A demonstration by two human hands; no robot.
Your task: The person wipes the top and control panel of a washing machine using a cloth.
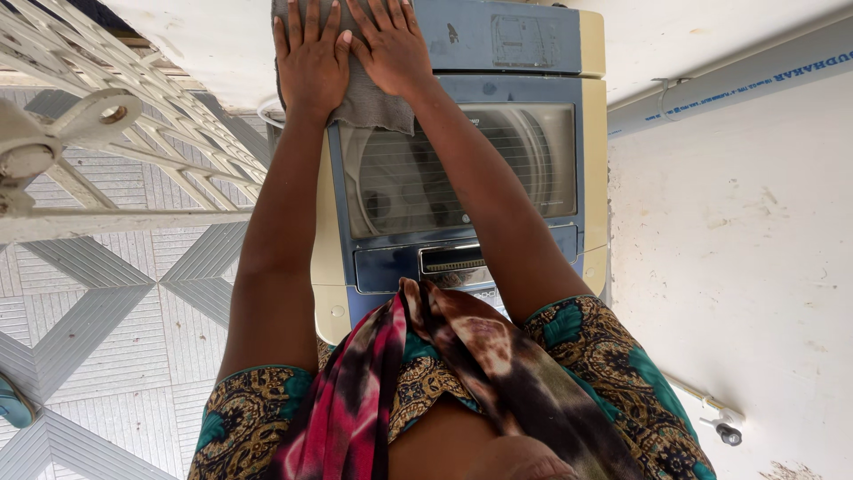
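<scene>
Both my arms reach forward over a top-loading washing machine (498, 160) with a blue and cream body and a clear lid. A grey cloth (373, 107) lies on the far left part of its top, hanging a little over the lid. My left hand (311, 55) lies flat on the cloth, fingers spread. My right hand (388, 44) rests flat beside it, also on the cloth, thumb touching the left hand. Neither hand curls around anything. A patterned dress and a pink and brown scarf (418, 373) fill the bottom of the view.
A white metal grille gate (133, 133) stands to the left over a grey patterned tile floor (89, 311). A white wall (737, 267) with a pipe (711, 84) and a small tap (724, 428) lies right. A blue slipper (12, 404) shows at the left edge.
</scene>
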